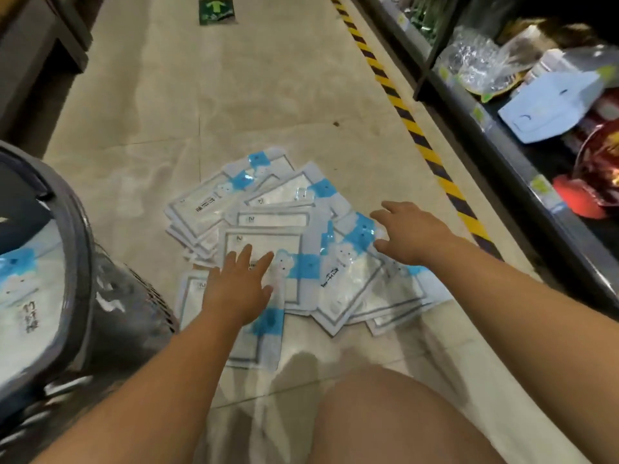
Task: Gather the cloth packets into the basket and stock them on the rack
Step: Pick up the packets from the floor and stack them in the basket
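Several flat cloth packets (pixel 268 212), white with blue corners, lie scattered in an overlapping pile on the tiled floor. My left hand (pixel 239 286) lies over the near packets with fingers straight and spread. Over the right side of the pile, my right hand (pixel 407 234) reaches with fingers loosely spread, holding nothing. A grey basket (pixel 80 256) stands at the left edge, with at least one packet (pixel 26 296) inside. The rack (pixel 485 128) runs along the right side.
The rack's low shelf holds a pale blue packet (pixel 549 105), clear plastic bags (pixel 479 58) and red items (pixel 599 175). A yellow-black striped line (pixel 412 122) runs along the floor before it. My bare knee (pixel 385 420) is at the bottom. Dark furniture (pixel 37 55) stands far left.
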